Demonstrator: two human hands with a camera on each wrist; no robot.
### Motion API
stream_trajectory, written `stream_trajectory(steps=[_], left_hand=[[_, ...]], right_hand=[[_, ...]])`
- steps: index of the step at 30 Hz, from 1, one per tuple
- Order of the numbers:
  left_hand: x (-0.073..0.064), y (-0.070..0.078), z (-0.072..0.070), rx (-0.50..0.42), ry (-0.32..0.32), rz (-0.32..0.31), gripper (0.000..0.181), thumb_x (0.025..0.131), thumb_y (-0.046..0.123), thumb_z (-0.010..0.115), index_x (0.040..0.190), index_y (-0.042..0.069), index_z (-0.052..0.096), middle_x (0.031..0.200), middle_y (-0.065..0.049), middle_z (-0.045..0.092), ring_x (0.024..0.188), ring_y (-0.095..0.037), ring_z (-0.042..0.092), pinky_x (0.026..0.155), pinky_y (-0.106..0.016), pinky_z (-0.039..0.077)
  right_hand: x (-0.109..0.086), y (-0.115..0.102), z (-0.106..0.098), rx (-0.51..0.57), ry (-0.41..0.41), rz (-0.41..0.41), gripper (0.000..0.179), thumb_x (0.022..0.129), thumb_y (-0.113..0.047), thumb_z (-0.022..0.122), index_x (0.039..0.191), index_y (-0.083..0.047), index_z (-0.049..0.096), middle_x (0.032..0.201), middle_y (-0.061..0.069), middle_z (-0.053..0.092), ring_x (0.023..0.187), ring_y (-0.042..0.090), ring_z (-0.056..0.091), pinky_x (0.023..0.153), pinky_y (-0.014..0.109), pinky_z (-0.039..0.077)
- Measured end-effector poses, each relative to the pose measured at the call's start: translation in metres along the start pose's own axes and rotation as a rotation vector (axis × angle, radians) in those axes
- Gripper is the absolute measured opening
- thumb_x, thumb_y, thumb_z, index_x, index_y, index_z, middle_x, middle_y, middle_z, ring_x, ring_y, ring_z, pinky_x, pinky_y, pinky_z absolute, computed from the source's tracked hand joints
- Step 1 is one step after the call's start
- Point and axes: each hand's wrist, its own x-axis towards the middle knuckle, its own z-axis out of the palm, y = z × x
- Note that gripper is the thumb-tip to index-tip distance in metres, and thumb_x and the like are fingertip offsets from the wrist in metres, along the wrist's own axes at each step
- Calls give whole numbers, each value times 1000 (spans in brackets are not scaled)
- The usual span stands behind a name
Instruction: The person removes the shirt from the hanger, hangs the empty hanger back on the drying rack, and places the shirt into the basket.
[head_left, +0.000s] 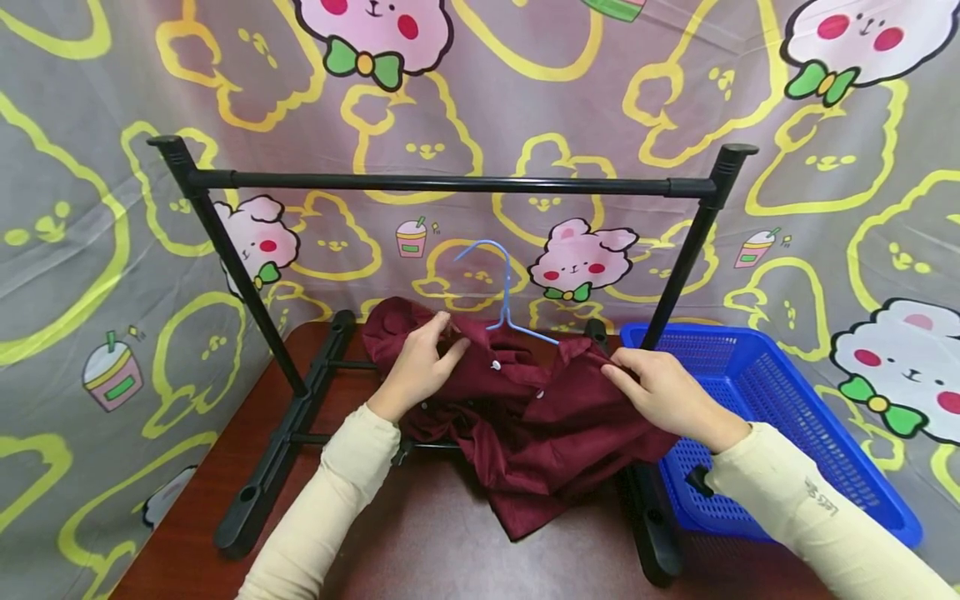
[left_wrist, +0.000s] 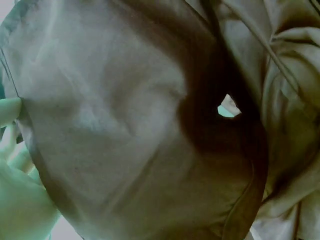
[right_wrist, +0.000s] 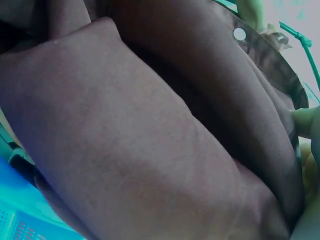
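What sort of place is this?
Probably an indoor nook set up for handling clothes, though what lies beyond is hidden. A cartoon-print curtain hangs behind and at both sides, a black rack stands on a table, and there's a maroon shirt with a hanger.

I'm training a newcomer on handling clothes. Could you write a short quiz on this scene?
1. What do the left hand and right hand hold?
A) a towel
B) a maroon button-up shirt
C) a pair of jeans
2. True or false: a blue plastic basket sits at the right side of the black garment rack.
3. Does the blue hanger hang from the top bar?

Key: 1. B. 2. True. 3. No; it shows below the bar, unattached.
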Motion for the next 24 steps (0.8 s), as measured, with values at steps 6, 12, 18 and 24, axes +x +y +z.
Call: stream_trajectory(steps=[6, 12, 18, 24], left_hand=[[0, 2, 0, -96, 33, -90, 32, 84, 10, 70, 100, 4, 43, 84, -7, 56, 82, -20, 56, 78, -39, 45], [1, 2, 2, -56, -26, -66, 15, 87, 11, 64, 98, 4, 56, 81, -3, 52, 76, -16, 49, 72, -34, 41], [3, 2, 4, -17, -39, -4, 7, 92, 12, 58, 90, 6, 60, 90, -4, 56, 83, -16, 52, 76, -34, 43], [5, 6, 5, -23, -55, -3, 20, 94, 14, 56, 108, 2, 64, 103, -9, 63, 99, -20, 59, 88, -37, 44]], right_hand=[[-1, 3, 1, 4, -1, -7, 28, 93, -13, 60, 70, -20, 46, 62, -13, 33, 55, 4, 34, 52, 25, 31], [0, 4, 2, 5, 3, -14, 28, 92, -13, 61, 70, -20, 46, 62, -13, 33, 55, 5, 35, 52, 25, 31], [0, 3, 2, 16, 2, -7, 29, 93, -13, 60, 69, -20, 45, 62, -13, 32, 55, 4, 34, 52, 24, 30], [1, 1, 3, 20, 6, -10, 29, 93, -13, 60, 69, -20, 45, 61, -14, 31, 54, 4, 33, 51, 24, 30]])
